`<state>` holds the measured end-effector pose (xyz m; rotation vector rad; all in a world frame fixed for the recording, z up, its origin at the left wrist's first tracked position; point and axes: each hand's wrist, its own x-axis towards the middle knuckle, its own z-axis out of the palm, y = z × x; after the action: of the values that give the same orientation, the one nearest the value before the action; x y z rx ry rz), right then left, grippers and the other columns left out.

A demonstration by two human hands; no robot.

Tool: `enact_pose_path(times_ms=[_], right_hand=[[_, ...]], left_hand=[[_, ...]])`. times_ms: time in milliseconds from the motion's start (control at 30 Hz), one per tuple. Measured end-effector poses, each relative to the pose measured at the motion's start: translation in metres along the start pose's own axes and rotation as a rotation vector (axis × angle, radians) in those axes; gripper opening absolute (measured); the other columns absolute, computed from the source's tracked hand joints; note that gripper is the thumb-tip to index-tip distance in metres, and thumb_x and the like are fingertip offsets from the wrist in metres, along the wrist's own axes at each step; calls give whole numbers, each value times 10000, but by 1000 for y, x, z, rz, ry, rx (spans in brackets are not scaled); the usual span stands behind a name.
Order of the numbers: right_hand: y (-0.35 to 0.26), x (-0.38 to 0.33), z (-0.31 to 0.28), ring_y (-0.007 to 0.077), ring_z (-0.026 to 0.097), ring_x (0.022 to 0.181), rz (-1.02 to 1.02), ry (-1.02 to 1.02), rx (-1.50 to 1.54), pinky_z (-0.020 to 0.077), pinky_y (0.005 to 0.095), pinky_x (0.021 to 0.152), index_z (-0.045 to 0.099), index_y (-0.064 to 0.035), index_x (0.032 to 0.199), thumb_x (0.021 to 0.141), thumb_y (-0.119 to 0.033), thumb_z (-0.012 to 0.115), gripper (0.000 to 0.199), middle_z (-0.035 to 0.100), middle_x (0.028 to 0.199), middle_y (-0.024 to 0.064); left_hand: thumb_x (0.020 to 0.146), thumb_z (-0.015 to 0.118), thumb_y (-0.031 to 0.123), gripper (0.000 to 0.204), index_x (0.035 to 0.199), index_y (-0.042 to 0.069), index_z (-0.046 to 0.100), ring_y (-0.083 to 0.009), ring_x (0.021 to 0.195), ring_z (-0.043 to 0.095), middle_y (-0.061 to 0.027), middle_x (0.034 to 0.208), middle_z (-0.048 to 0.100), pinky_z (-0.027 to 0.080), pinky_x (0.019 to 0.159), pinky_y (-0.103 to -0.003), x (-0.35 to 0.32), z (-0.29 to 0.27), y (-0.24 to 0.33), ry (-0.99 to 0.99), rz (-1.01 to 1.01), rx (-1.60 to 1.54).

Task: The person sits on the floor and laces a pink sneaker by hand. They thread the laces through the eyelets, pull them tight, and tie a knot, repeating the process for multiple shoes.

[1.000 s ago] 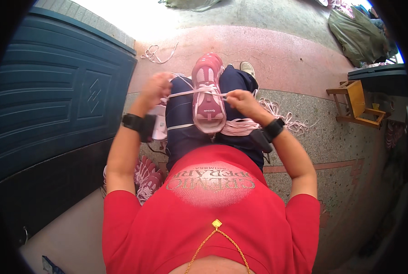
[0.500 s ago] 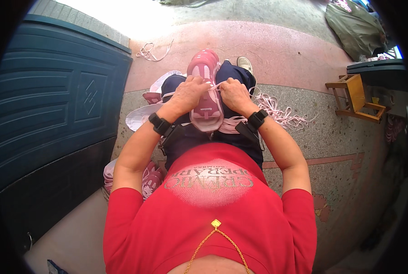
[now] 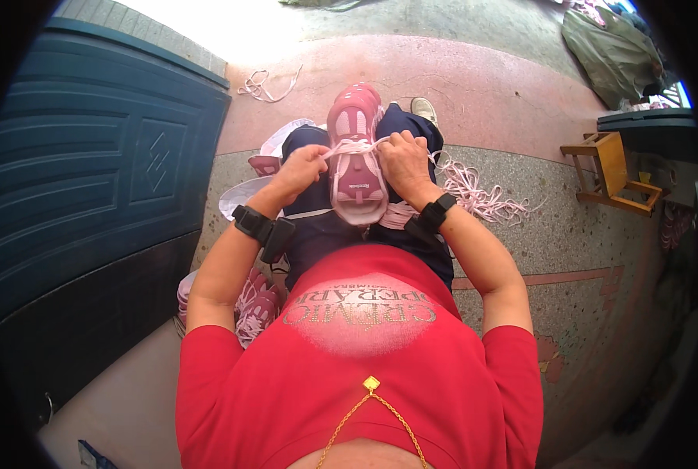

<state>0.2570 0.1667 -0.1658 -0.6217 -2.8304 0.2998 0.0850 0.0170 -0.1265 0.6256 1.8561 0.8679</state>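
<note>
A pink sneaker (image 3: 357, 190) rests between my thighs, its toe pointing away from me. Pale pink shoelace (image 3: 352, 147) crosses over its tongue. On the shoe's left, my left hand (image 3: 304, 170) is closed, pinching one end of the lace and pulling it out to the side. My right hand (image 3: 407, 162) is closed around the lace just right of the shoe, its knuckles upward; part of the lace trails past it toward a heap of loose pink laces (image 3: 478, 191) on the right. The fingertips of my right hand are partly hidden.
Several pink sneakers (image 3: 255, 305) sit at my lower left, by a dark blue panelled door (image 3: 107, 148). White and pink shoe parts (image 3: 243, 195) lie beside my left leg. A loose lace (image 3: 269, 84) lies on the floor ahead. To the right stand a small wooden stool (image 3: 611, 168) and a dark sack (image 3: 611, 59).
My left hand has moved left and away from the shoe, drawing the lace out sideways. My right hand stays close to the shoe's right edge, still gripping lace.
</note>
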Motion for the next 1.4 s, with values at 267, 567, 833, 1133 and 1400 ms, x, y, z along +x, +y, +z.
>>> enact_pose_path(times_ms=[267, 567, 833, 1133, 1400], right_hand=[[-10, 0, -18, 304, 540, 1020, 64, -284, 157, 391, 457, 834, 668, -69, 934, 880, -289, 533, 264, 600, 990, 137], [6, -7, 9, 291, 556, 977, 59, -64, 436, 418, 453, 769, 691, -80, 940, 826, -194, 570, 201, 629, 892, 98], [7, -6, 13, 315, 610, 840, -2, 78, 518, 475, 410, 780, 684, -21, 894, 795, -128, 615, 161, 650, 832, 134], [-4, -11, 7, 342, 586, 782, 111, 131, 651, 460, 431, 707, 578, -27, 831, 749, -39, 607, 87, 607, 766, 145], [4, -10, 6, 341, 578, 717, 158, 72, 792, 452, 416, 635, 521, -19, 773, 750, -40, 606, 90, 566, 734, 150]], left_hand=[[872, 546, 154, 207, 885, -20, 659, -300, 732, 655, -185, 780, 660, 494, 681, -366, -2, 12, -28, 231, 353, 465], [867, 518, 186, 239, 816, -8, 647, -414, 798, 616, -249, 806, 630, 483, 745, -477, -1, 10, -16, 359, 307, 450], [826, 596, 193, 160, 773, 62, 671, -314, 804, 586, -132, 765, 631, 456, 692, -435, 12, 12, -15, 348, 554, 959], [796, 648, 264, 201, 872, 80, 678, -237, 872, 531, -56, 829, 647, 402, 716, -381, -19, 36, 3, 558, 542, 1078], [784, 638, 160, 112, 813, 60, 678, -295, 839, 565, -87, 850, 660, 488, 706, -408, -8, 25, 6, 410, 506, 819]])
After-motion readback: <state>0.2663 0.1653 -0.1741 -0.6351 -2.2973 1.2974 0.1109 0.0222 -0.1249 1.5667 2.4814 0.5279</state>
